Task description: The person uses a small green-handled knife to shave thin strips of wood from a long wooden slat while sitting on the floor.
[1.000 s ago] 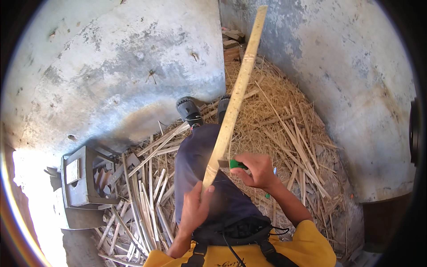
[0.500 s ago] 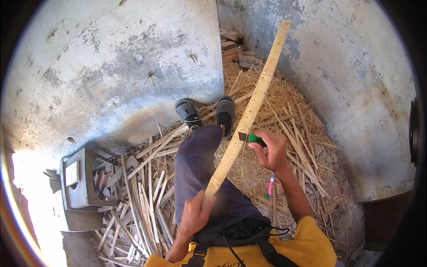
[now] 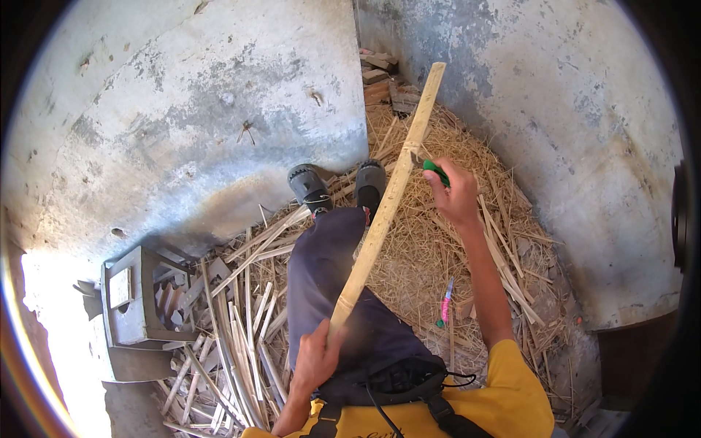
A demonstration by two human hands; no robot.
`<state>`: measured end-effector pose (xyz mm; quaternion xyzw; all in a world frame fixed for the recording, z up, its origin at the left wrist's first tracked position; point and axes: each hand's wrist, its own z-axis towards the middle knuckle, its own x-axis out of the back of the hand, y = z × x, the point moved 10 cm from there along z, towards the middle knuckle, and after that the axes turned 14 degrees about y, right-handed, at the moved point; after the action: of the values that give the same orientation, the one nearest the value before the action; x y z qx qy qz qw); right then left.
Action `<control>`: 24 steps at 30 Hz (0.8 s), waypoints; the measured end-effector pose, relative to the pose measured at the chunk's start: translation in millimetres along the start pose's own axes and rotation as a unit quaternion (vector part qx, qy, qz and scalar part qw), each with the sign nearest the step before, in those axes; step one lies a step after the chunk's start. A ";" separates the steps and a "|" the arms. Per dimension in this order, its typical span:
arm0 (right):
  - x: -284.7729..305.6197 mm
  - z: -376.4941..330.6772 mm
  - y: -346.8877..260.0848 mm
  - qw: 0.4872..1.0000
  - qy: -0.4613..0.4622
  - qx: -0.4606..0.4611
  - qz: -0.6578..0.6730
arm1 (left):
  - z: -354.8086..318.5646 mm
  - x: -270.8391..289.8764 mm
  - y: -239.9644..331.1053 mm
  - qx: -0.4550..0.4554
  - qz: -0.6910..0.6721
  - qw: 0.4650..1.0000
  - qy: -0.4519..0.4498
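Left hand [image 3: 315,358] grips bamboo strip's [image 3: 387,201] lower end | right hand [image 3: 454,196], arm outstretched, closes on green-handled knife [image 3: 435,171] against strip | blade barely visible

Wooden slat [image 3: 387,201]: pale, smooth, matt, freshly shaved. Knife [image 3: 435,170]: glossy green plastic handle. Floor litter: dry, fibrous straw-like shavings [image 3: 438,241] and rough split wood strips [image 3: 234,328]. Walls [image 3: 182,109]: rough, blotchy grey plaster. Trousers [image 3: 328,277]: matt dark cloth.
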<state>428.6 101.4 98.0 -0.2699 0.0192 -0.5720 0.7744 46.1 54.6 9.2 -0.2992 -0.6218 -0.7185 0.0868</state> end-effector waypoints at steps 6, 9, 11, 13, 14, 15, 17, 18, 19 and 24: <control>-5.4 -7.6 8.2 0.999 -0.009 -0.014 -0.027 | 1.2 -2.8 -7.2 0.019 -0.004 1.000 -0.011; -20.3 -12.5 13.8 1.000 -0.015 0.007 -0.025 | 1.2 -6.6 -10.9 0.013 -0.007 1.000 -0.009; -37.7 -25.1 36.0 0.998 -0.045 -0.024 -0.041 | -1.3 -5.4 -23.7 0.038 0.006 0.999 -0.002; -34.7 -31.7 91.9 0.985 0.002 -0.144 -0.099 | -8.9 -0.6 -22.7 0.025 0.032 0.999 -0.003; -13.3 -33.3 137.0 0.959 0.079 -0.233 -0.141 | -13.0 1.6 -20.9 0.010 0.056 0.998 -0.008; 9.8 -27.8 177.1 0.956 0.097 -0.229 -0.158 | -17.9 5.6 -16.3 0.006 0.053 0.998 -0.015; 34.6 -19.8 207.1 0.954 0.115 -0.223 -0.164 | -26.5 14.5 -12.2 0.022 0.039 0.998 -0.049; 27.8 -24.9 212.1 0.951 0.066 -0.286 -0.094 | -25.7 19.6 -18.8 0.027 0.038 0.998 -0.043; 20.0 -33.1 213.7 0.937 0.017 -0.347 -0.025 | -23.9 22.6 -32.2 0.050 0.048 0.996 -0.048; -7.2 -70.3 125.9 0.864 -0.050 -0.479 0.148 | -14.0 5.6 -71.5 0.166 -0.084 0.979 -0.081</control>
<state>512.5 105.1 -19.4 -0.6301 0.2919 -0.3564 0.6251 1.5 57.9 -48.6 -0.2841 -0.7604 -0.5835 0.0238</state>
